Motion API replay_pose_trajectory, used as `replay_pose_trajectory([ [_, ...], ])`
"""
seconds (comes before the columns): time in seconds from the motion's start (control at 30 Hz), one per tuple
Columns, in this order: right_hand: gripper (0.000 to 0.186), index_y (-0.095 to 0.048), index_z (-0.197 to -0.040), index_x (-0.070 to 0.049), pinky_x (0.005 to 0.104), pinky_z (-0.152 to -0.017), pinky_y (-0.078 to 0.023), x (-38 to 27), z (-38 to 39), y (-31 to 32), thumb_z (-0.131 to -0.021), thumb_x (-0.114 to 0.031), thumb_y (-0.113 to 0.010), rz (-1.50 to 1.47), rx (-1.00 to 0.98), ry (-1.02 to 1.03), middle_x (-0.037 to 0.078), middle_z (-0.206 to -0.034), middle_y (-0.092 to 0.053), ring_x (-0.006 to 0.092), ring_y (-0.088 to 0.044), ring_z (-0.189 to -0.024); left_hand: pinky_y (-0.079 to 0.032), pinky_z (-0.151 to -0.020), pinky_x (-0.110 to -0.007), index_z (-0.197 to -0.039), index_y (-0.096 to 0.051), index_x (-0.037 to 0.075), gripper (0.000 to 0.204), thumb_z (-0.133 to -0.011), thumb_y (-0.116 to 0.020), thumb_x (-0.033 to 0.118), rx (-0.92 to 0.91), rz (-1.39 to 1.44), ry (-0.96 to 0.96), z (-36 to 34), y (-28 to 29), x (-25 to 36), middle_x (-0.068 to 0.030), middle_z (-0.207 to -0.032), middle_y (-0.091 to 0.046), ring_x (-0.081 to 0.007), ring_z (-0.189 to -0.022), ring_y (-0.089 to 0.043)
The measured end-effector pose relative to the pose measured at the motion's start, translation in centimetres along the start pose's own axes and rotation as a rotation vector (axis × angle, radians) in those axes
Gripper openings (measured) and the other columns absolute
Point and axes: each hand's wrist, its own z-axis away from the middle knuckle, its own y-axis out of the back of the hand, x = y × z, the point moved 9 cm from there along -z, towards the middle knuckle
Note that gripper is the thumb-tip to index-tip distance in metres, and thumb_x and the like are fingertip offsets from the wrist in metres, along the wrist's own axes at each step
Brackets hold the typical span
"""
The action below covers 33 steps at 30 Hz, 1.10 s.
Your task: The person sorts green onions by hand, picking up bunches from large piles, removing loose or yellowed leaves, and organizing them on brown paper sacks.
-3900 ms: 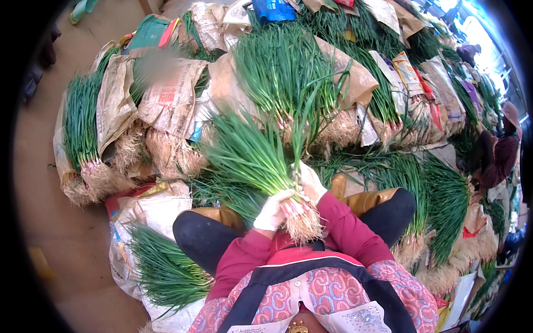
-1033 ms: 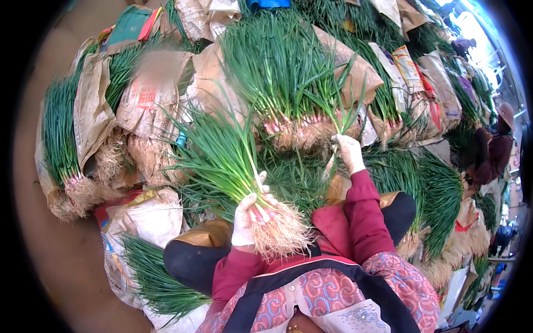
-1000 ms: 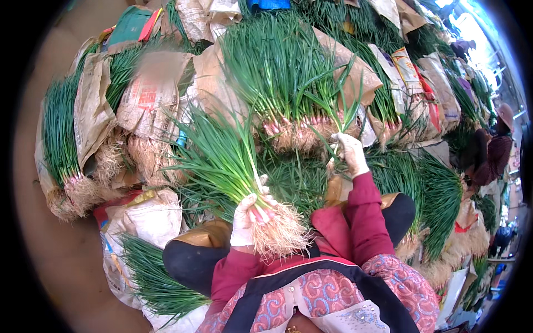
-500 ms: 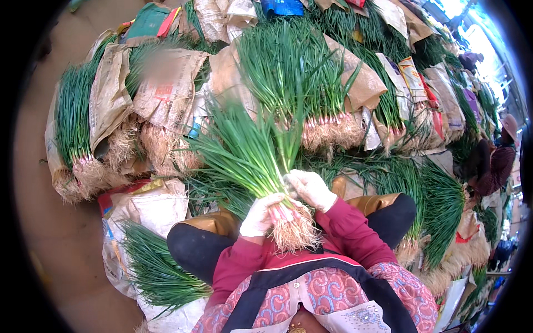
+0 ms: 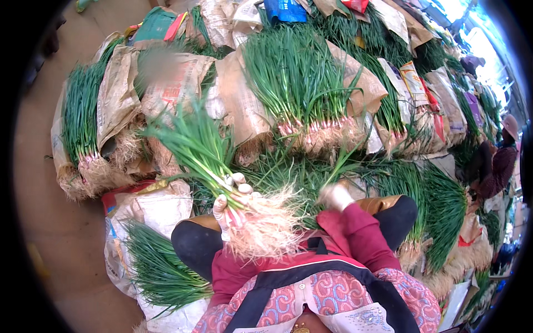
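My left hand [image 5: 220, 211], in a white glove, is closed round a bunch of spring onions [image 5: 208, 161] just above the pinkish-white bulbs. Their green leaves point up and left, and a spread of pale roots [image 5: 266, 225] hangs toward my lap. To the right, my right hand [image 5: 336, 196], also gloved in white, is apart from the bunch over my bent legs. It is smeared by motion, so its fingers cannot be made out. A few green stalks [image 5: 341, 165] rise from beside that hand; whether it grips them is unclear.
Ahead stands a large row of spring onions [image 5: 300, 77], roots toward me, among brown paper sacks [image 5: 239, 100]. Loose leaves [image 5: 288, 172] lie before my legs. At my left a pile of spring onions [image 5: 161, 266] rests on white sacking [image 5: 161, 208]. Another person [image 5: 497, 161] sits at far right.
My left hand has moved left and a little up with the bunch, which now tilts further left. My right hand has come away from the bunch toward the right.
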Motion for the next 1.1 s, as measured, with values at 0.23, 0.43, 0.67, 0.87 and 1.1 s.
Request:
replay_pose_trajectory([
  [0.23,0.033,-0.062,-0.103,-0.005,0.035,-0.082,-0.047,-3.5,-5.6,10.7,-0.088,-0.031,-0.05,-0.842,0.317,-0.3,0.018,-0.098,-0.063,0.0314,-0.061,-0.091,-0.056,-0.071,-0.035,-0.125,-0.041,0.0,0.054,-0.078,-0.062,0.016,0.318,-0.255,0.074,-0.5,9.0,-3.0,-0.0199,-0.12,-0.051,-0.0283,-0.089,-0.062],
  [0.43,0.043,-0.05,-0.119,-0.007,0.0369,-0.085,-0.045,1.7,-16.4,14.9,-0.083,-0.028,-0.058,-0.691,0.645,-0.388,0.016,-0.114,-0.055,0.0294,-0.056,-0.102,-0.053,-0.073,-0.034,-0.139,-0.025,0.008,0.071,-0.079,-0.061,0.018,0.288,-0.246,0.095,-1.6,10.9,-4.3,-0.0155,-0.124,-0.049,-0.0244,-0.09,-0.06],
  [0.67,0.059,-0.038,-0.128,-0.013,0.0393,-0.085,-0.048,2.9,-20.5,12.0,-0.078,-0.032,-0.064,-0.222,0.362,-0.627,0.018,-0.135,-0.032,0.0321,-0.051,-0.106,-0.052,-0.077,-0.04,-0.14,-0.022,0.007,0.076,-0.077,-0.063,0.016,0.298,-0.191,0.048,-1.9,10.0,-3.0,-0.011,-0.108,-0.055,-0.0245,-0.09,-0.058],
  [0.87,0.025,-0.055,-0.099,-0.008,0.0315,-0.08,-0.048,6.9,-15.6,24.8,-0.076,0.002,-0.052,-0.503,0.9,-0.392,0.009,-0.1,-0.051,0.0227,-0.056,-0.09,-0.052,-0.077,-0.044,-0.141,-0.016,0.008,0.08,-0.076,-0.063,0.012,0.281,-0.152,0.023,-1.8,9.5,-2.3,-0.0085,-0.106,-0.054,-0.0256,-0.091,-0.057],
  [1.1,0.048,-0.045,-0.122,-0.012,0.0372,-0.083,-0.047,14.8,-13.2,18.0,-0.078,-0.022,-0.063,-0.019,0.515,-0.634,0.012,-0.112,-0.054,0.0283,-0.056,-0.096,-0.054,-0.075,-0.044,-0.141,-0.018,0.008,0.079,-0.075,-0.062,0.011,0.289,-0.198,0.077,-2.4,10.7,-3.6,-0.0094,-0.105,-0.054,-0.0265,-0.09,-0.058],
])
